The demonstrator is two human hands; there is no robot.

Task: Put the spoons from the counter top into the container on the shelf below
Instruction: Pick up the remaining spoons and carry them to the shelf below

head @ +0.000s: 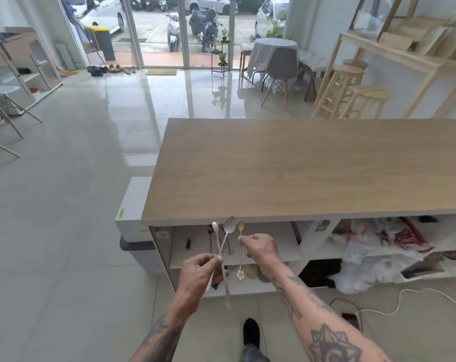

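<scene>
Both hands hang below the worktop's (pixel 300 165) near edge. I see my left hand (pixel 198 270) clamped on two crossed silver spoons (pixel 223 246) and my right hand (pixel 260 248) pinching a gold spoon (pixel 240 253). Crossed handles could slip loose. I cannot make out the container on the shelf (pixel 279 253).

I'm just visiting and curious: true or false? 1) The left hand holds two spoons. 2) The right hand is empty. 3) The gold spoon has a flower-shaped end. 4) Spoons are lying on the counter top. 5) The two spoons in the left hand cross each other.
1) True: the left hand pinches two silver spoons.
2) False: the right hand holds a gold spoon.
3) True.
4) False: the counter top visible here is bare.
5) True.
</scene>
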